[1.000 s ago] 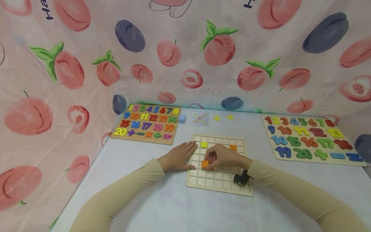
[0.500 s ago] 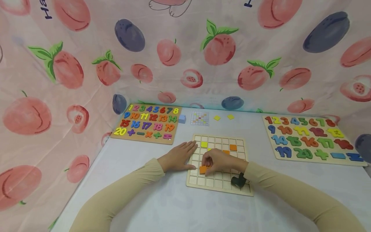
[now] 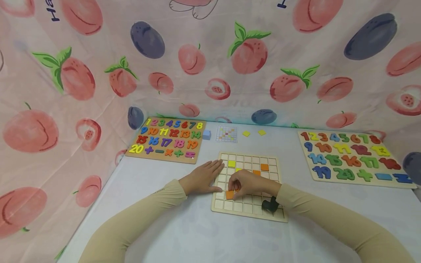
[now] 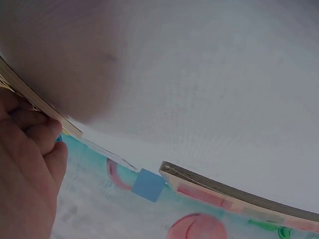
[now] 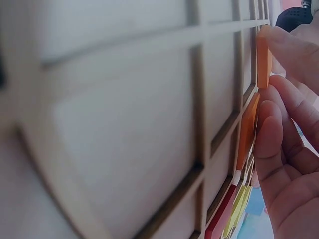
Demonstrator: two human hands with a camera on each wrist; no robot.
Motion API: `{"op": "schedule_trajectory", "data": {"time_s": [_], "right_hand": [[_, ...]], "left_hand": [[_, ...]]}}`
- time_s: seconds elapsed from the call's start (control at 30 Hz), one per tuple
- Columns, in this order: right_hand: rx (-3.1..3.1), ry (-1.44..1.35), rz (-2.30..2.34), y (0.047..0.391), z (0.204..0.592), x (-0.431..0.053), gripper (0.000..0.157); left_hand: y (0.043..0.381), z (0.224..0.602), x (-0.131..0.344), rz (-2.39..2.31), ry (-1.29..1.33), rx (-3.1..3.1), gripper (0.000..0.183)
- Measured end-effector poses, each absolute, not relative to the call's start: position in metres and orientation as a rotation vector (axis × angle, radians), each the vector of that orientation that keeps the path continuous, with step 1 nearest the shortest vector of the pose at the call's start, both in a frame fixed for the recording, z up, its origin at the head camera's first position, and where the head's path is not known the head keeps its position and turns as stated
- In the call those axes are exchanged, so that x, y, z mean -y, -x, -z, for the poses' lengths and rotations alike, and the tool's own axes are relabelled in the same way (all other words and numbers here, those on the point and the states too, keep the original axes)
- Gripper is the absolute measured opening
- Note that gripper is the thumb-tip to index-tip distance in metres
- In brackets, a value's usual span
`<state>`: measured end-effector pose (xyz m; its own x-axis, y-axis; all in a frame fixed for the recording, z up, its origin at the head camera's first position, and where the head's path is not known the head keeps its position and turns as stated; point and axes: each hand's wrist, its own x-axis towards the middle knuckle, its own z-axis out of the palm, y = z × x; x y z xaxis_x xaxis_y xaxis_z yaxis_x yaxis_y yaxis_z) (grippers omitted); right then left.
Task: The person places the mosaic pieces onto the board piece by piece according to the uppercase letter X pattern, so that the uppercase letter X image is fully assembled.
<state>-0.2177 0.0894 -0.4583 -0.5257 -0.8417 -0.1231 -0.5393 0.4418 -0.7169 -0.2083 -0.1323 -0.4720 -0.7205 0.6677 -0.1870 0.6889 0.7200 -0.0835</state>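
Observation:
My right hand (image 3: 248, 182) pinches an orange square tile (image 3: 229, 195) by its edge, over the lower left squares of a wooden grid board (image 3: 219, 205). In the right wrist view, thumb and fingers hold that orange tile (image 5: 264, 57) at the board's surface. A second orange tile (image 5: 247, 132) sits beside the fingers, with a red tile (image 5: 221, 214) and yellow tiles (image 5: 238, 209) beyond. My left hand (image 3: 202, 178) lies on the board's left edge with its fingers extended. Up the board sit a yellow tile (image 3: 231, 164) and an orange tile (image 3: 264, 167); my right hand covers part of the middle.
Behind the board lie a printed pattern card (image 3: 226, 134), a light blue block (image 3: 206, 135) and two loose yellow tiles (image 3: 246, 134). Number puzzle boards stand left (image 3: 166, 140) and right (image 3: 355, 159). A fruit-print cloth (image 3: 210, 54) rises behind the white table (image 3: 204, 233).
My right hand has moved slightly toward me and left with the orange tile, lowering it onto a nearer square. The left hand has stayed in place.

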Motion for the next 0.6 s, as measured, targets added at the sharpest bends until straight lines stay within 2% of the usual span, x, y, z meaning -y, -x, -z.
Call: {"op": "schedule_trajectory", "data": {"time_s": [0.6], "right_hand": [[-2.244,1.186,0.849,0.2164,0.4605,-0.0846,0.013]], "left_hand": [[0.2077,0.4718,0.1329,0.199,-1.114,-2.783,0.091]]}}
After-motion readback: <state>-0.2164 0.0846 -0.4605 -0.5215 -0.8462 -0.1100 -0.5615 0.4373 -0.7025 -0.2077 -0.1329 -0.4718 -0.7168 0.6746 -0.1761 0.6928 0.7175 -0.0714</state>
